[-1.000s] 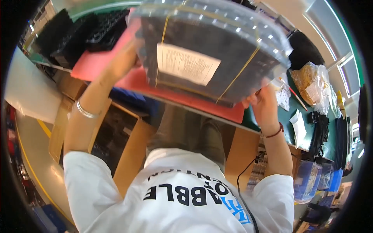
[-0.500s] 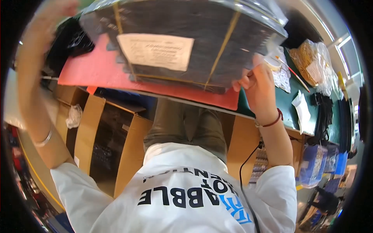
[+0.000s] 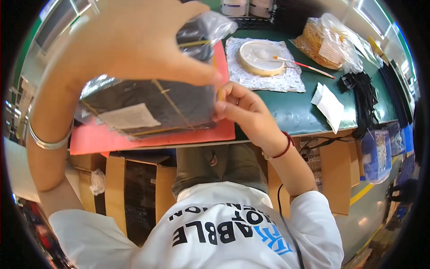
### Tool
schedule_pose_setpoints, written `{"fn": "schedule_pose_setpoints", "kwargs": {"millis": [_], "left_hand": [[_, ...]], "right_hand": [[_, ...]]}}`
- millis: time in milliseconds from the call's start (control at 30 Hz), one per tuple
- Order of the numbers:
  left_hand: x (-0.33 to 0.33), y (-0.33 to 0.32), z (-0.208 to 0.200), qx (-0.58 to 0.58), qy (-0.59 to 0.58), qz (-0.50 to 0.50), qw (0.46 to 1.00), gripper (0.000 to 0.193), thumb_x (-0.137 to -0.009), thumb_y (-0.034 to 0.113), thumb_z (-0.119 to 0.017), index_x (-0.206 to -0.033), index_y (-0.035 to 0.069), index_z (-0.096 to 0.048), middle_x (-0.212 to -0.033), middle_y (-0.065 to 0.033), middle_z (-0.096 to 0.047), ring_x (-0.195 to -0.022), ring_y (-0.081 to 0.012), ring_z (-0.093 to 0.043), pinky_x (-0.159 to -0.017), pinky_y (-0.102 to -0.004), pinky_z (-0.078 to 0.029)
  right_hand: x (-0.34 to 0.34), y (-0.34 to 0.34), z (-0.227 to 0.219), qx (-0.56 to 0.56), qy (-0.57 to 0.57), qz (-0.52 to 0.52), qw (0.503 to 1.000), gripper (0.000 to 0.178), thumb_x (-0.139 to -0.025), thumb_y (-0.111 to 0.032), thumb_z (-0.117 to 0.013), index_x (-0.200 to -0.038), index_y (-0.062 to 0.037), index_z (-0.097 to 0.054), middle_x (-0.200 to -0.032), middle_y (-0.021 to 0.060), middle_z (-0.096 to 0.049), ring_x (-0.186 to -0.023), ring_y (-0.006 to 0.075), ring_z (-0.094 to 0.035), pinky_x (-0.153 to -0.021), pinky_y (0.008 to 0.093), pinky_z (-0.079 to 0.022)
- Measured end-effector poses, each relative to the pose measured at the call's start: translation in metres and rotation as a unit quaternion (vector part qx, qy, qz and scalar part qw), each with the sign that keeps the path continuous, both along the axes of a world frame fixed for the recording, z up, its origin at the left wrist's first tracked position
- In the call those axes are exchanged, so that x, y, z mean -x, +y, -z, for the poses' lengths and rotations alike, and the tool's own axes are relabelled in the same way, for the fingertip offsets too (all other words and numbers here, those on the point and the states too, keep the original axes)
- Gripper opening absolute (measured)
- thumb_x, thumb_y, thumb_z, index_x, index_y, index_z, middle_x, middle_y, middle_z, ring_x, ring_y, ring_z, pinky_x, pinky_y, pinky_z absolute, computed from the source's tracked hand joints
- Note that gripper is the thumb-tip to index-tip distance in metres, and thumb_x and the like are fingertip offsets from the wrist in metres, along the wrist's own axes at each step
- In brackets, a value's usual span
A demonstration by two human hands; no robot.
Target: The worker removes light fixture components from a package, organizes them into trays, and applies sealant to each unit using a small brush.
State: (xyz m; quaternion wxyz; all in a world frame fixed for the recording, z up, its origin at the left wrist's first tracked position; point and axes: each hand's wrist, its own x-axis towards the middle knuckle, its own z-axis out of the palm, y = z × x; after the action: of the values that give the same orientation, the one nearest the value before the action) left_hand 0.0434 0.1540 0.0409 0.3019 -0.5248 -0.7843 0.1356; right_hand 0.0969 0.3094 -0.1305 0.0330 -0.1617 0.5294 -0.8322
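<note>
A dark bundle [image 3: 148, 96] in clear plastic lies on a pink sheet [image 3: 224, 127], crossed by yellow rubber bands and bearing a white label. My left hand [image 3: 130, 45] looms large and slightly blurred above it, thumb and fingers spread apart. Its thumb tip is close to the bundle's right end; whether it touches a band there I cannot tell. At that same end my right hand [image 3: 246, 112] is closed, pinching a yellow rubber band [image 3: 220, 94] between thumb and fingers. My left hand hides much of the bundle's top and far side.
On the green table, a round white dish [image 3: 262, 58] sits on a printed sheet, with a red-handled brush [image 3: 309, 67] across its edge. Farther right are a bag of rubber bands [image 3: 322, 45], folded white paper [image 3: 329, 107] and black straps [image 3: 363, 98]. Cardboard boxes [image 3: 118, 188] stand below.
The bundle has come down from its raised, tilted position and moved left. My left hand has swung in from the far left over it. My right hand has moved left to its end.
</note>
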Motion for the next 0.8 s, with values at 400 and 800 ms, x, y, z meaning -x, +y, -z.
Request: {"fn": "schedule_pose_setpoints", "kwargs": {"millis": [400, 800], "left_hand": [[-0.004, -0.029, -0.007, -0.075, -0.208, -0.056, 0.974, 0.075, -0.056, 0.026, -0.063, -0.122, -0.003, -0.042, -0.117, -0.0214, -0.05, -0.109, -0.0339, -0.048, -0.095, -0.0383, -0.034], [-0.019, -0.064, -0.003, -0.238, -0.329, -0.076, 0.911, 0.094, -0.061, 0.047, -0.061, -0.129, -0.009, -0.03, -0.13, -0.0227, -0.036, -0.119, -0.029, -0.039, -0.1, -0.0347, -0.027]], "right_hand": [[-0.007, -0.021, -0.012, -0.247, 0.245, 0.328, 0.879, 0.014, -0.07, 0.008, -0.054, -0.08, -0.0015, -0.05, -0.074, 0.007, -0.055, -0.057, 0.0094, -0.057, -0.047, 0.0184, -0.04], [-0.001, -0.029, -0.016, -0.42, 0.161, 0.426, 0.785, 0.042, -0.061, -0.037, -0.067, -0.083, -0.0036, -0.057, -0.048, 0.005, -0.053, -0.045, 0.0234, -0.056, -0.044, 0.0327, -0.046]]}}
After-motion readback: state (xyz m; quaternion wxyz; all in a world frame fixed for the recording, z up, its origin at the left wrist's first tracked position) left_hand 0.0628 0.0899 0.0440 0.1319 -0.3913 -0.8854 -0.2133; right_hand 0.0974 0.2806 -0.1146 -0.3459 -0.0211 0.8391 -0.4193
